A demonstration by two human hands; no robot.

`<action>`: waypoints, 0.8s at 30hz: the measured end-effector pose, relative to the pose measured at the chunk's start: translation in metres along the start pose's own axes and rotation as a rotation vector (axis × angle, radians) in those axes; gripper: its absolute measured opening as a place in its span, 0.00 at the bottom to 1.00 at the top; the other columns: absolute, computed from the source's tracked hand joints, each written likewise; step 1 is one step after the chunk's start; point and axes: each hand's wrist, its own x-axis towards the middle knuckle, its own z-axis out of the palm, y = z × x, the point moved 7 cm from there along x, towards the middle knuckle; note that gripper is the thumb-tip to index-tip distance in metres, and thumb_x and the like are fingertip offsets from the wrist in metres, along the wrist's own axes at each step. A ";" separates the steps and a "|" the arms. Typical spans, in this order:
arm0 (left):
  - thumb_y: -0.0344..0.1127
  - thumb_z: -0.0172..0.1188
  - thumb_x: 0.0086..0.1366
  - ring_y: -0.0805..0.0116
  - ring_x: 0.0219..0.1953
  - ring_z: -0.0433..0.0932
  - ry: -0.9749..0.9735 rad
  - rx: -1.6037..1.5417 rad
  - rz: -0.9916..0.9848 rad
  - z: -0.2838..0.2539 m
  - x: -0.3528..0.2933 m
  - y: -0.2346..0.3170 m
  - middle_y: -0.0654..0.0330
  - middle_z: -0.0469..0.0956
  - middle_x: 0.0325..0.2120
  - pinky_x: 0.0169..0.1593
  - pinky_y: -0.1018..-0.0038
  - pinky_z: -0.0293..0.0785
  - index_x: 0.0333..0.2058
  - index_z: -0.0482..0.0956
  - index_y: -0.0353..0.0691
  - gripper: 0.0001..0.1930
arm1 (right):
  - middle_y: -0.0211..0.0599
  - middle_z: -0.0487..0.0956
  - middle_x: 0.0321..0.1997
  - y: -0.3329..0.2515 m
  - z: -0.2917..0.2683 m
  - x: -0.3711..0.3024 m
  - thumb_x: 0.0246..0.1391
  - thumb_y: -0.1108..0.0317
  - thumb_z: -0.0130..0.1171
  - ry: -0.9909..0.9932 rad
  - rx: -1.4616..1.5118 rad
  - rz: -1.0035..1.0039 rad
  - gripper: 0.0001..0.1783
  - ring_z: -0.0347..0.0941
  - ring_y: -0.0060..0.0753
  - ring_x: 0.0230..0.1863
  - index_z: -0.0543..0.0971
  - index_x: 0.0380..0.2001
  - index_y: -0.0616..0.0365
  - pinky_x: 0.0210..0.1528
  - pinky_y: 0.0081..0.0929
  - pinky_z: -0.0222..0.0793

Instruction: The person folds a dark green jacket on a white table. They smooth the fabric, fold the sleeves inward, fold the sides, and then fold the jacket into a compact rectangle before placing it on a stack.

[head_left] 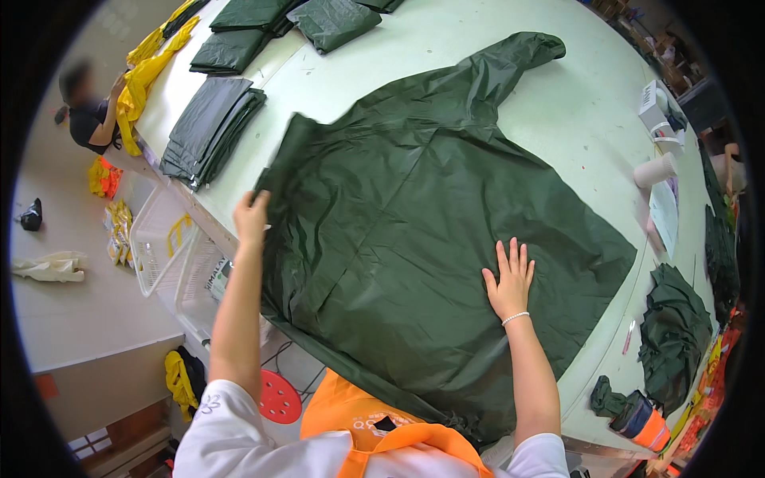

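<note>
A dark green raincoat of shiny, creased fabric lies spread over the white table, one sleeve stretching toward the far side. At its left edge, my left hand is closed, with the cloth pinched in its fingers and raised a little. My right hand rests flat on the right part of the raincoat, fingers spread. The near edge of the cloth hangs over the table's front, against my orange apron.
Folded dark green garments are stacked at the far left of the table. White baskets stand below its left edge. A crumpled green garment and a white roll lie at the right. Another person handles yellow cloth.
</note>
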 end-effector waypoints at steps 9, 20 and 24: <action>0.58 0.55 0.58 0.51 0.68 0.46 -0.066 1.058 0.790 0.055 -0.006 0.079 0.59 0.52 0.66 0.66 0.49 0.39 0.63 0.59 0.54 0.36 | 0.44 0.46 0.72 -0.020 -0.023 -0.018 0.53 0.51 0.55 0.024 -0.087 0.118 0.38 0.38 0.56 0.71 0.57 0.65 0.47 0.67 0.58 0.33; 0.65 0.46 0.60 0.44 0.65 0.50 0.068 1.106 0.886 0.118 0.090 0.069 0.54 0.50 0.66 0.61 0.46 0.49 0.63 0.59 0.52 0.37 | 0.40 0.54 0.70 0.003 -0.006 0.043 0.54 0.49 0.52 0.224 -0.137 0.134 0.33 0.45 0.51 0.70 0.62 0.63 0.43 0.67 0.54 0.38; 0.67 0.42 0.61 0.45 0.66 0.47 0.096 1.099 0.879 0.125 0.113 0.067 0.54 0.49 0.66 0.63 0.46 0.45 0.64 0.57 0.53 0.37 | 0.43 0.53 0.70 -0.015 -0.003 0.057 0.57 0.45 0.48 0.280 -0.385 0.272 0.35 0.46 0.53 0.69 0.57 0.65 0.43 0.66 0.56 0.41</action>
